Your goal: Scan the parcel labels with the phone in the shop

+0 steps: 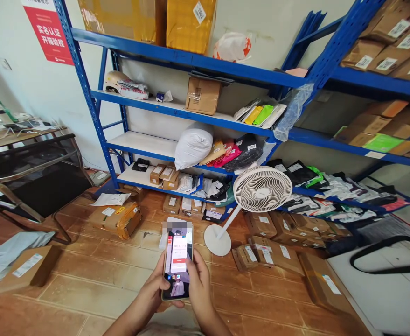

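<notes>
A smartphone [177, 284] is held upright in front of me, its lit screen showing a timer-like number and a red button. My left hand [156, 282] grips its left edge, with the thumb over the lower left of the screen. Around the right edge closes my right hand [200, 282], its thumb lying over the screen near the red button. The fingers behind the phone are mostly hidden. Beyond the phone, a white standing fan [262, 189] rises from its round base on the tiled floor.
Blue metal shelves [191, 60] hold boxes, bagged parcels and a large white sack [194, 144]. Cardboard boxes lie on the floor, among them a taped box [115, 219] and a long carton [325, 282]. A black chair [37, 182] stands left by a desk [19, 137].
</notes>
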`<state>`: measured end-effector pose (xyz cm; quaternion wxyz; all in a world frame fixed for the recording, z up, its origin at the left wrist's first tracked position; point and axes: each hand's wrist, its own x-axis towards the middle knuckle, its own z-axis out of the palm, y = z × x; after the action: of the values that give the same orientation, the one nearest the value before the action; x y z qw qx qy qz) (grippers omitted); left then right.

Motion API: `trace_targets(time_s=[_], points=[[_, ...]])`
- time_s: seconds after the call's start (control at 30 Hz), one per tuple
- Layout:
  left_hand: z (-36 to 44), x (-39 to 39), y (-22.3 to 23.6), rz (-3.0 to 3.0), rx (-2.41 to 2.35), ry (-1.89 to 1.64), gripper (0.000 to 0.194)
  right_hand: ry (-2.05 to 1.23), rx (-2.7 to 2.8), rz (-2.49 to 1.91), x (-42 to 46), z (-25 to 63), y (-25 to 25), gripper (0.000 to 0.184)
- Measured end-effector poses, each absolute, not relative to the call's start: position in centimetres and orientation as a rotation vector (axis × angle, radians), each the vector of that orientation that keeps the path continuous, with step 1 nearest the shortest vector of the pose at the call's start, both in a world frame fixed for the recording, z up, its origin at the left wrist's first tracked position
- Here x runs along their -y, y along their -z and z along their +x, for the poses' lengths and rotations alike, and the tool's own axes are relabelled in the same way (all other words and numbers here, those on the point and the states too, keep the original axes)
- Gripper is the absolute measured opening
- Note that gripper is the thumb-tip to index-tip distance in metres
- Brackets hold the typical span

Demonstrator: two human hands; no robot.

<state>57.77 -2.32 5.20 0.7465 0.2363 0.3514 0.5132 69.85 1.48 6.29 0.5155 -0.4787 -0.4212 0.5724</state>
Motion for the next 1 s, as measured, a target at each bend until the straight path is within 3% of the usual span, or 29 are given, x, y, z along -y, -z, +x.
trace_targets(time_s=[0.13,0.5,0.87,1.0], points=[[57.8,2.3,-5.4,0.521,-0.702,-1.124,0.101,-1.388,0.939,-1.174,-1.7,70.1,-6.5,0.035],[57.6,2.4,-5.2,0.571,-0.728,-1.084,0.083,-1.441,1.121,-1.079,-1.8,70.4,-5.9,0.027],[58.2,2.4,-4.9,0.494,-0.783,-1.103,0.095,-1.525,1.12,-1.071,-3.1,69.9,-6.7,0.031],[58.0,2.1,-2.7,0.485,-0.691,-1.164,0.095,-1.42,1.054,-1.147,-2.7,70.0,-4.7,0.045]])
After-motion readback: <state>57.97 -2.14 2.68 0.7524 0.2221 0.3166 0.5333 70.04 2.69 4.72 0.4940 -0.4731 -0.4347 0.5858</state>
